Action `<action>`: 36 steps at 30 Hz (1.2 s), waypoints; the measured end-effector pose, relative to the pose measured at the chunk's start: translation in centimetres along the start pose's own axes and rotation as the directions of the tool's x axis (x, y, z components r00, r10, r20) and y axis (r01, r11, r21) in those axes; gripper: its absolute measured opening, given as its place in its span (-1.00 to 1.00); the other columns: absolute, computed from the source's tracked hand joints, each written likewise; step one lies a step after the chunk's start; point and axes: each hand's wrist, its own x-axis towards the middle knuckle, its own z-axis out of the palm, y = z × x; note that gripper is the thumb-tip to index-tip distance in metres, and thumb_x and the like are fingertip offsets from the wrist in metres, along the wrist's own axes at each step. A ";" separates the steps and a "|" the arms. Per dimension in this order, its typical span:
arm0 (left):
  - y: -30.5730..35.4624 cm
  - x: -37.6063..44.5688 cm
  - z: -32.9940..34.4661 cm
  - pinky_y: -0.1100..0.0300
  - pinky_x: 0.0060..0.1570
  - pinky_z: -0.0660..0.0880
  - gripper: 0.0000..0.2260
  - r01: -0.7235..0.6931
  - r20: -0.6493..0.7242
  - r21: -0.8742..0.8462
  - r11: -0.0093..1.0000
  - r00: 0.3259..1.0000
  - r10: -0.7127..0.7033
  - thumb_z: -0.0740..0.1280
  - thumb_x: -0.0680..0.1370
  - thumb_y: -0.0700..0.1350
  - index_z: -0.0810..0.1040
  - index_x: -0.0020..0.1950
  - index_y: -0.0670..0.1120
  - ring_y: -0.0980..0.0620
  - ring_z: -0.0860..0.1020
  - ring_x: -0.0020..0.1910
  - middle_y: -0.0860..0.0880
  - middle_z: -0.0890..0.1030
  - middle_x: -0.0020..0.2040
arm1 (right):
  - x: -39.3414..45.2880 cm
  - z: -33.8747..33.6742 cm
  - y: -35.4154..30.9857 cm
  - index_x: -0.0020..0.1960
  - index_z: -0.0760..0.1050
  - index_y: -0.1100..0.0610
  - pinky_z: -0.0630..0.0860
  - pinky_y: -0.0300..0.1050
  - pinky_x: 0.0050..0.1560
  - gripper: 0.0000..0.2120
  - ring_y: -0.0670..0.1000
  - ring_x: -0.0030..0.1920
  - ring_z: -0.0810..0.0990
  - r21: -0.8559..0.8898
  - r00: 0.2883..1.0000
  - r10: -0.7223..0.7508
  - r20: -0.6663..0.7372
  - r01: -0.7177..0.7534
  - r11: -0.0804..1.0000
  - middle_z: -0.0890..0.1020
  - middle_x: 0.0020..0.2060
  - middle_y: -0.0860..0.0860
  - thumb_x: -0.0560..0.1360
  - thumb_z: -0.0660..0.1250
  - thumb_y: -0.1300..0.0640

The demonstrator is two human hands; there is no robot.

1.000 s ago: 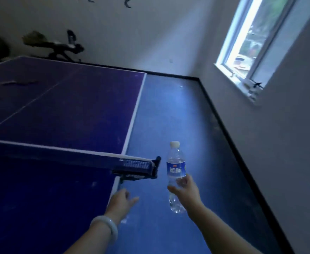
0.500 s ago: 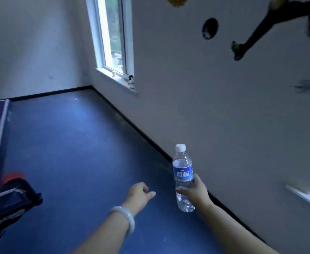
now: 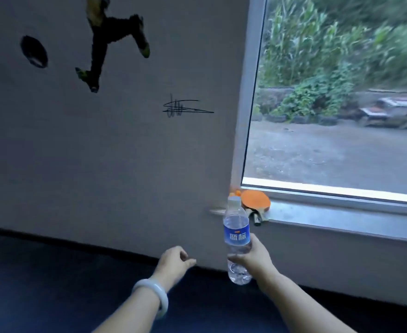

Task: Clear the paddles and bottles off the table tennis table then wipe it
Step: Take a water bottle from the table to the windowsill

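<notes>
Since half a second ago the view has swung right: the worktop has dropped out of frame and the window sill [image 3: 329, 218] now fills the right side, close ahead.

Right hand [image 3: 254, 257] wraps the lower body of the water bottle [image 3: 236, 239], fingers closed round it below the blue label, bottle upright, white cap on top, held in the air in front of the sill's left end. Left hand [image 3: 174, 261] hangs free, loosely curled, holding nothing; pale bangle [image 3: 158, 295] on that wrist.

On the sill's left end: an orange-faced paddle [image 3: 255, 200] lying flat, handle over the front edge, apparently a second handle beside it. Small orange balls [image 3: 236, 193] in the far left corner by the frame.

Judgement: step in hand is parking the bottle on the sill with the cleared gear. To do it well:
- aim for the bare stretch of sill to the right of the paddle, not the crowded left corner;
- set the base fully on the sill, back from the front edge;
- keep it vertical, release only once it stands steady;
- avoid nudging the overhanging handle on the way in.

Worktop not in view; what remains on it cannot be told.
</notes>
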 end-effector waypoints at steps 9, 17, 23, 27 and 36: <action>12.2 11.7 9.1 0.16 0.06 0.51 -0.82 -0.141 0.188 0.084 0.986 0.974 0.123 0.42 0.51 0.09 0.51 -0.06 0.02 0.05 0.55 0.01 0.05 0.58 -0.01 | 8.0 -12.3 2.9 0.08 0.50 0.05 0.54 -0.21 -0.13 -0.59 -0.08 -0.07 0.63 0.084 0.966 0.091 -0.242 -0.073 0.994 0.65 -0.06 0.00 0.33 0.51 0.34; 20.7 22.4 14.8 0.20 -0.17 0.44 -0.80 -0.200 0.279 0.098 0.975 0.946 0.166 0.41 0.51 0.08 0.49 -0.14 -0.02 0.01 0.55 -0.09 0.05 0.54 -0.17 | 18.6 -19.4 3.2 0.05 0.48 0.07 0.47 -0.22 -0.14 -0.63 -0.06 -0.04 0.61 0.097 0.947 0.135 -0.292 -0.111 0.989 0.63 -0.03 0.04 0.34 0.51 0.32; 23.8 25.9 18.8 0.18 0.00 0.48 -0.85 -0.168 0.321 0.096 0.981 0.938 0.130 0.42 0.50 0.02 0.49 -0.12 0.02 0.01 0.57 -0.01 0.05 0.58 -0.05 | 24.7 -22.4 5.5 0.04 0.50 0.08 0.54 -0.10 -0.04 -0.59 0.01 -0.05 0.65 0.095 0.940 0.221 -0.260 -0.203 0.975 0.66 -0.07 0.03 0.28 0.53 0.34; 25.1 28.6 21.3 0.18 -0.04 0.50 -0.84 -0.081 0.284 0.100 0.992 0.958 0.050 0.43 0.48 0.03 0.50 -0.16 0.00 0.03 0.57 -0.06 0.05 0.58 -0.10 | 30.2 -24.2 7.1 -0.01 0.47 0.09 0.47 -0.21 -0.24 -0.62 0.01 -0.07 0.62 0.057 0.945 0.239 -0.222 -0.232 0.971 0.64 -0.10 0.01 0.29 0.51 0.36; 28.1 32.5 24.2 0.06 0.05 0.53 -0.79 0.140 0.190 0.097 0.985 0.969 -0.156 0.38 0.51 0.05 0.44 -0.22 0.00 -0.05 0.58 -0.08 0.04 0.55 -0.21 | 42.0 -27.1 9.5 0.02 0.47 0.06 0.56 0.06 0.00 -0.63 0.12 -0.06 0.62 -0.092 0.962 0.264 -0.072 -0.270 0.958 0.65 -0.12 0.05 0.28 0.44 0.31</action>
